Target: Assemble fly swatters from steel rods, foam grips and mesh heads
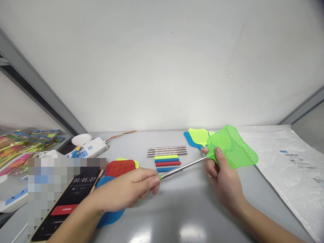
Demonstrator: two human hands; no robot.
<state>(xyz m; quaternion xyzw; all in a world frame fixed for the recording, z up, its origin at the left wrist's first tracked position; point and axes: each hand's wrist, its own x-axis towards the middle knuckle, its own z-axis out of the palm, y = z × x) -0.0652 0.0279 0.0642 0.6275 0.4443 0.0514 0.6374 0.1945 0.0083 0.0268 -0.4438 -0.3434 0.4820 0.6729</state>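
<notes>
A green fly swatter (231,148) with a metal rod is held up above the table between both hands. My left hand (136,185) is closed round its handle end, where a bit of green shows. My right hand (222,179) grips the neck of the perforated green head, thumb on top. Behind them lie several metal rods (167,151) in a row. Several coloured handles, including a red handle (168,163) and a yellow handle (166,157), lie just in front of the rods.
A red swatter head (120,167) and blue swatter heads lie beside my left arm. Yellow (198,136) and blue heads lie at the back right. At left are a phone (81,184), a power strip (92,147) and bagged coloured items (25,148). A white plastic bag (286,172) covers the right.
</notes>
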